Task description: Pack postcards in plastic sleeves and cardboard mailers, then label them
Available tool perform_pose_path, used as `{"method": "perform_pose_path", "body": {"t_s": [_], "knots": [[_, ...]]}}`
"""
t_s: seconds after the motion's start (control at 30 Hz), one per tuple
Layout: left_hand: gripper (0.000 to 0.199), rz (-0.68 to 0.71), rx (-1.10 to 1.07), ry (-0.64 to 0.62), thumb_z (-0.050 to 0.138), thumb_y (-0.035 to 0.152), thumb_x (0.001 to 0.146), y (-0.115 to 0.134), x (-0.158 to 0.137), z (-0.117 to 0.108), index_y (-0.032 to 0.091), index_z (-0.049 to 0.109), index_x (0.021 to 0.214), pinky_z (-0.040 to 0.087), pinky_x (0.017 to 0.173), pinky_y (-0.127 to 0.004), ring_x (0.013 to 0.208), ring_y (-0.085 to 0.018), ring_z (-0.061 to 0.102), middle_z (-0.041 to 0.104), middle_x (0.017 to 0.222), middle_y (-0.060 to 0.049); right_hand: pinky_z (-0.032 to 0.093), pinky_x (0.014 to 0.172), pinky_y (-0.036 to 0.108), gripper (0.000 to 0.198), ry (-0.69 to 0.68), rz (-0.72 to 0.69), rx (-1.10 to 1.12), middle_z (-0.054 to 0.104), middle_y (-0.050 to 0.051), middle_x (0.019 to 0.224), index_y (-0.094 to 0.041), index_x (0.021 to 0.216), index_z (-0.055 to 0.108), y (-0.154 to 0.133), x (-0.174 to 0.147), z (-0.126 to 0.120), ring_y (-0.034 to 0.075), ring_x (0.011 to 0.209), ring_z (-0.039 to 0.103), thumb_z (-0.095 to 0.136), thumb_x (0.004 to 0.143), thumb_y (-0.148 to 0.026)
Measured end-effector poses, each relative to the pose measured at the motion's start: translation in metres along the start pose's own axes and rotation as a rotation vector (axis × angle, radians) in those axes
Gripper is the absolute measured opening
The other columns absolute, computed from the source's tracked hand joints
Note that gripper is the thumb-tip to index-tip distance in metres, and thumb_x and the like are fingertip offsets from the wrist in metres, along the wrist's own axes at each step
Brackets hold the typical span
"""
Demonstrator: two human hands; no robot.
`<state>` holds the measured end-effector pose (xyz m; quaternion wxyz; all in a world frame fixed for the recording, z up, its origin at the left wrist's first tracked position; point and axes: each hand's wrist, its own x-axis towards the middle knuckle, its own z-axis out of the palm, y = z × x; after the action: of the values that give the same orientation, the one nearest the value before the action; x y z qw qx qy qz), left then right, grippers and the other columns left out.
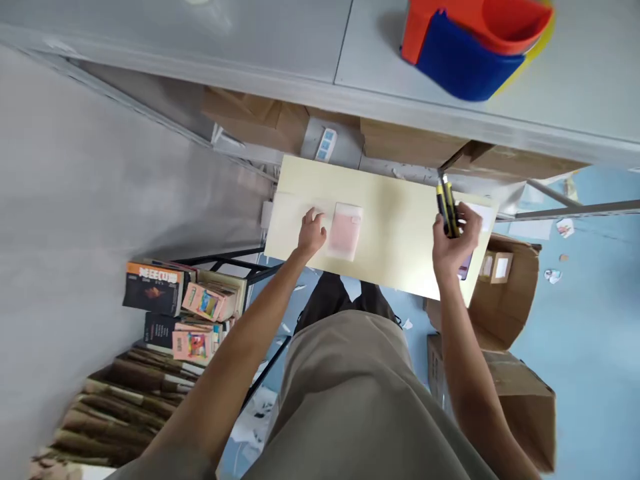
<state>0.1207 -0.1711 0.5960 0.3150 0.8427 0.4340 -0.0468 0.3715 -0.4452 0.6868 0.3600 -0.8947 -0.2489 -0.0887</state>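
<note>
My left hand (312, 233) is over the pale yellow board (400, 207), its fingers apart and nothing in them. Just right of it lies a pink notebook (345, 230) with a small clasp tab, on a whitish sheet or wrapper. Toward the board's right end, my right hand (456, 237) is closed around a black-and-yellow hand tool (447, 200). Two handle-like parts and a dark, metallic tip point away from me; its exact kind is unclear. Partly hidden behind that hand are a dark flat item (465, 268) and a white sheet (481, 215).
A grey shelf (280, 47) crosses above the board's far side, bearing a red, blue and yellow holder (470, 57). Cardboard boxes (410, 140) and a power strip (327, 145) sit beneath. Stacked books (155, 287) stand left; open cartons (505, 293) are right.
</note>
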Motion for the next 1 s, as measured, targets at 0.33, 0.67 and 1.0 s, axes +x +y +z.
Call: {"method": "perform_pose_path", "body": {"t_s": [0.33,0.67,1.0], "knots": [[0.068,0.324,0.129,-0.244,0.06,0.018,0.094,-0.031,0.007,0.02,0.016,0.054,0.161,0.03,0.134,-0.063,0.173,-0.04,0.019,0.023,0.185,-0.019,0.063,0.103,0.051,0.053,-0.356,0.36,0.081,0.06,0.017,0.132,-0.022,0.147,0.061,-0.063,-0.112,0.077,0.033,0.12,0.071,0.059,0.097,-0.037],[0.075,0.635,0.149,-0.41,0.053,0.026,0.098,-0.067,0.052,-0.012,0.014,0.042,0.171,0.023,0.138,-0.06,0.173,-0.039,0.018,0.029,0.184,-0.016,0.064,0.102,0.049,0.06,-0.664,0.38,-0.045,0.067,0.016,0.148,-0.024,0.161,0.052,-0.148,-0.132,0.184,0.036,0.123,0.074,0.053,0.102,-0.03],[0.082,0.689,0.156,-0.448,0.064,0.027,0.095,-0.071,0.072,-0.017,0.018,0.041,0.173,0.031,0.134,-0.059,0.168,-0.044,0.028,0.031,0.184,-0.016,0.065,0.089,0.043,0.064,-0.662,0.366,-0.231,0.066,0.016,0.152,-0.025,0.168,0.049,-0.173,-0.131,0.213,0.033,0.107,0.077,0.045,0.104,-0.02]]}}
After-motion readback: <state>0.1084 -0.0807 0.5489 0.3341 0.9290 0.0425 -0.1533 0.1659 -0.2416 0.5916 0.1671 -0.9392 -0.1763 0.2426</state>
